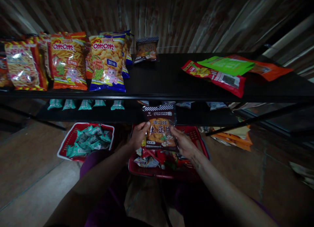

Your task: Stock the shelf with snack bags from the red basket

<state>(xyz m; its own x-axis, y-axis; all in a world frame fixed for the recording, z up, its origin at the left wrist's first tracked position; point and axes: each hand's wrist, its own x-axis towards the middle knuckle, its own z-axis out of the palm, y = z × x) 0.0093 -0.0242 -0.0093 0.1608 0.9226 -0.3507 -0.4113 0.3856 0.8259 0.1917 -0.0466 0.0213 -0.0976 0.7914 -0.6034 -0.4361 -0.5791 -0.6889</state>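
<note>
Between my two hands is a dark brown bag of potato chips, upright with its printed front toward me. My left hand grips its left edge, and my right hand grips its right edge. Below the bag sits a red basket with several mixed snack packets in it, partly hidden by the bag and my hands. A similar brown chip bag stands at the back of the black shelf.
Orange and blue snack bags line the shelf's left side. Red, green and orange packets lie flat on its right. Teal packets fill another basket at lower left. Orange packaging lies on the floor. A lower shelf runs beneath.
</note>
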